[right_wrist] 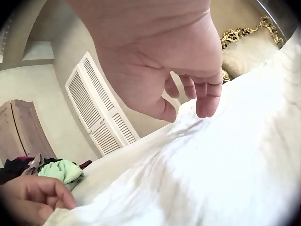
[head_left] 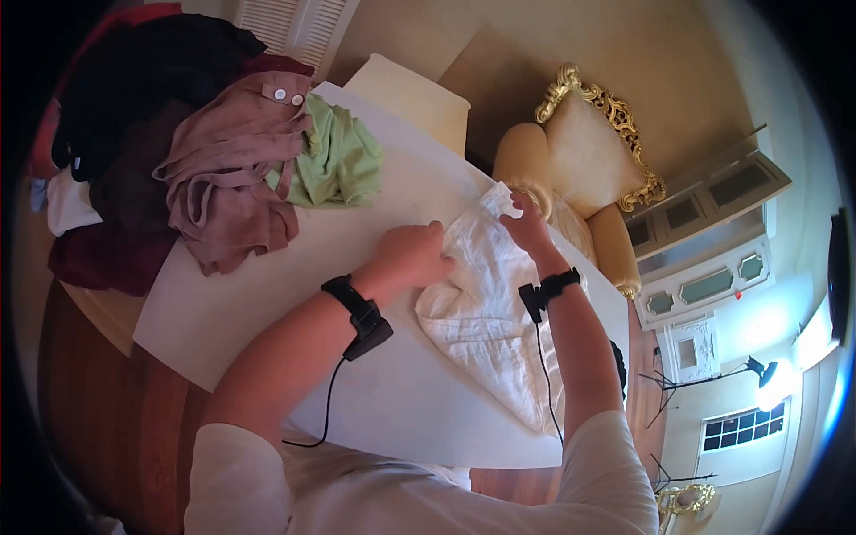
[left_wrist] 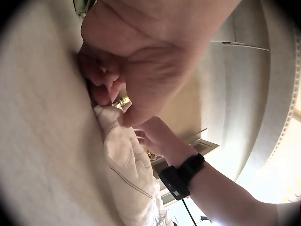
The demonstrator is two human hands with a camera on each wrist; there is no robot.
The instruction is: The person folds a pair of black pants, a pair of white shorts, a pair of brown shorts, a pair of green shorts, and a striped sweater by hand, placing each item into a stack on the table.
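A crumpled white garment [head_left: 486,294] with stitched seams is spread on the white table. My left hand [head_left: 412,257] has curled fingers at its left edge. In the left wrist view that hand [left_wrist: 136,61] pinches a corner of the white cloth [left_wrist: 124,155] between thumb and fingers. My right hand [head_left: 530,228] is at the garment's far end, palm down. From the right wrist view, its thumb and bent fingers [right_wrist: 207,100] are apart, fingertips right at the white fabric [right_wrist: 221,160], with no cloth gripped between them.
At the table's left lies a heap of clothes: a mauve garment with buttons [head_left: 227,160], a light green one [head_left: 341,156] and black ones [head_left: 143,80]. A gold-framed armchair [head_left: 593,143] stands beyond the table [head_left: 374,392]. Cables hang from both wrist cameras.
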